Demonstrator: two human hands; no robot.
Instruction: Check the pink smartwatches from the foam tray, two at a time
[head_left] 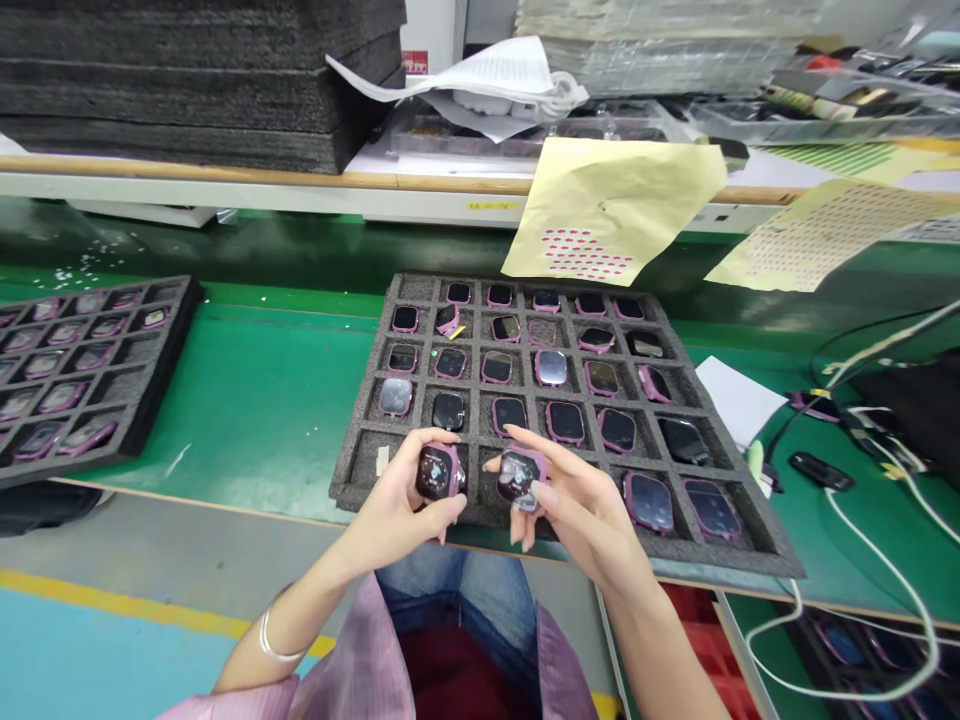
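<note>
My left hand (409,495) is closed around a smartwatch (435,472) in a purple case, its screen lit with a dial. In my right hand (574,492) another purple-cased smartwatch (519,474) is gripped by the edges between thumb and fingers, also with a lit screen. Both watches are held side by side, apart, over the near edge of a dark foam tray (352,465). Square compartments in that tray hold many smartwatches, most with purple cases and dark screens, such as the watch (564,422) just beyond my right hand.
A second foam tray (161,375) with purple watches lies at the left on the green table (262,390). Yellow sticker sheets (622,205) hang from the shelf above. White cables (885,560) and a small black device (821,470) are at the right. Black foam (172,90) is stacked on the shelf.
</note>
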